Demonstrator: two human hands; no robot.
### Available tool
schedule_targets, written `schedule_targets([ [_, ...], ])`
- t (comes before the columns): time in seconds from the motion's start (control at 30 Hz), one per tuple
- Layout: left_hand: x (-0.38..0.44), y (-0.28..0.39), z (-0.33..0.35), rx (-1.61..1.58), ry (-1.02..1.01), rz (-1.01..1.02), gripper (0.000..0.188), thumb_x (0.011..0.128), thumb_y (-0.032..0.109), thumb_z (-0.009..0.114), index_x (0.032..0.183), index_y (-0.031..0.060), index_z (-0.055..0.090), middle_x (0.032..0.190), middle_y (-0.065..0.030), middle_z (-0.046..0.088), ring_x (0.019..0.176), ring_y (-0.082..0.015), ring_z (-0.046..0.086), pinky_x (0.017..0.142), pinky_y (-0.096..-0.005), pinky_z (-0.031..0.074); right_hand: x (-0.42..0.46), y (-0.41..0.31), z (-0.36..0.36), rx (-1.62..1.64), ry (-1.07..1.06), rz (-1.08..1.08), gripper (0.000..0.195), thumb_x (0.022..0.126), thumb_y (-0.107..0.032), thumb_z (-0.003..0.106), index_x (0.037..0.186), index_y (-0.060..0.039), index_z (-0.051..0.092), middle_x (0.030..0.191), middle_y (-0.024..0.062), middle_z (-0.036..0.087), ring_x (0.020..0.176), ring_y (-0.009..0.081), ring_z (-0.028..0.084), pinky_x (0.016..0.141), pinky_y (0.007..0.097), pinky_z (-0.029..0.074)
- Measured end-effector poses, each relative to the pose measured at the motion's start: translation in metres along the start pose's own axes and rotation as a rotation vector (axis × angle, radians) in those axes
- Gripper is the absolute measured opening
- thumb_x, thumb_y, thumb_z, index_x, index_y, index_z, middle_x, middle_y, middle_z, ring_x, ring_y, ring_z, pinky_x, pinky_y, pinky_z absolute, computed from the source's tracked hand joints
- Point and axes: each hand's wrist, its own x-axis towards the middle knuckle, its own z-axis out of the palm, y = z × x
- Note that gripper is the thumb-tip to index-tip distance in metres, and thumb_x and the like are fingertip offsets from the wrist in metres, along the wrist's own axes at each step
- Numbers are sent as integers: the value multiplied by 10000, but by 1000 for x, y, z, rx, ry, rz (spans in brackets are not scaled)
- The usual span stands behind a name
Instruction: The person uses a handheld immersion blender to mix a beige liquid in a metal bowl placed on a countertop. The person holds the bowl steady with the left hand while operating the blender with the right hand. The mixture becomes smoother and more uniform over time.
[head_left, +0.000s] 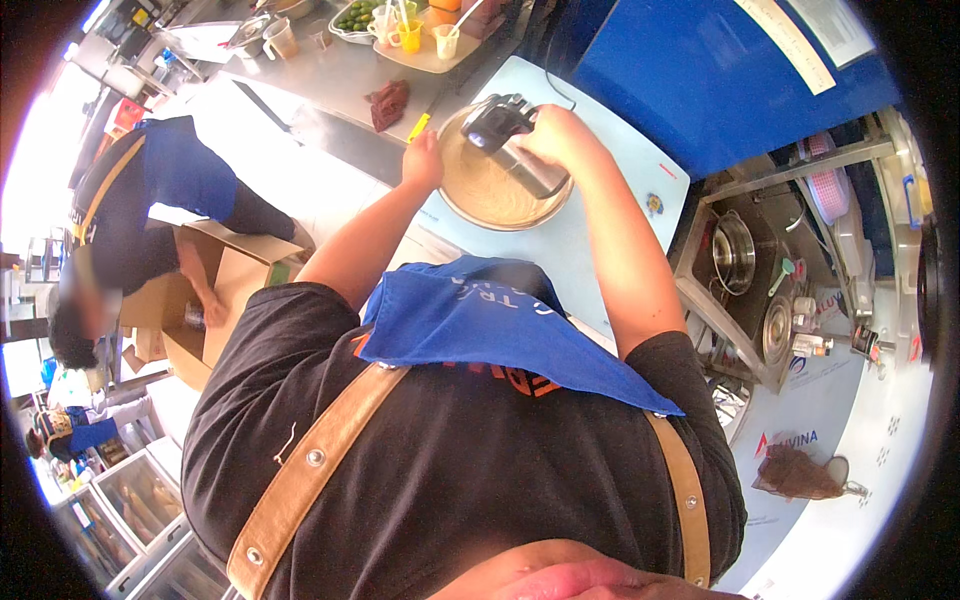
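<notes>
In the head view a large round bowl (504, 225) holds a pale cream-coloured batter (480, 184) with swirl marks. It rests on a light blue tabletop (637, 180). My right hand (553, 136) grips a black and silver handheld electric mixer (525, 161) over the bowl; its beaters are hidden beneath the body. With fingers closed, my left hand (424, 159) is on the bowl's left rim. Just beyond that hand lies a small yellow object (419, 127), and a dark red cloth (388, 103) is on the steel counter.
Cups stand on a tray (420, 60) beside a basket of green fruit (354, 21) on the steel counter (330, 82). To the left, a co-worker (187, 172) bends over a cardboard box (247, 266). A sink with a steel pot (733, 251) is at right.
</notes>
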Motion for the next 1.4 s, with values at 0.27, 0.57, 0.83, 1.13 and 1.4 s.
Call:
schedule_targets([
  [0.27, -7, 4, -2, -61, -22, -41, 438, 1141, 351, 427, 1133, -9, 677, 1141, -296, 709, 1138, -499, 658, 969, -565, 502, -32, 50, -28, -122, -10, 73, 472, 845, -286, 868, 1168, 35, 747, 1045, 240, 796, 913, 337, 792, 830, 440, 618],
  [0.57, -7, 8, -4, -39, 15, -15, 429, 1140, 344, 427, 1166, 3, 685, 1157, -275, 726, 1141, -482, 667, 987, -554, 507, -63, 26, -27, 120, -290, 64, 305, 880, -257, 841, 968, 25, 767, 725, 126, 732, 593, 202, 684, 595, 385, 549],
  [0.83, -3, 3, -5, -42, 27, 30, 439, 1142, 334, 430, 1095, -12, 696, 1122, -292, 721, 1109, -478, 677, 964, -549, 505, -22, 2, 13, 90, 56, 8, 418, 876, -378, 848, 1005, 13, 774, 882, 230, 778, 813, 363, 776, 784, 467, 605],
  [1.13, -10, 9, -8, -46, 8, 39, 432, 1143, 326, 431, 1077, -21, 679, 1068, -293, 718, 1072, -500, 667, 936, -549, 506, -69, 29, -26, -76, 17, 228, 485, 843, -295, 868, 1200, 10, 747, 1124, 246, 785, 1060, 394, 767, 959, 460, 591],
  [1.4, -9, 6, -8, -44, -37, -10, 465, 1137, 346, 451, 1212, -31, 713, 1185, -305, 728, 1156, -473, 682, 1010, -520, 508, -118, 14, -31, 5, -106, 145, 504, 840, -308, 877, 1195, 23, 743, 1099, 244, 784, 1037, 383, 762, 934, 456, 578],
])
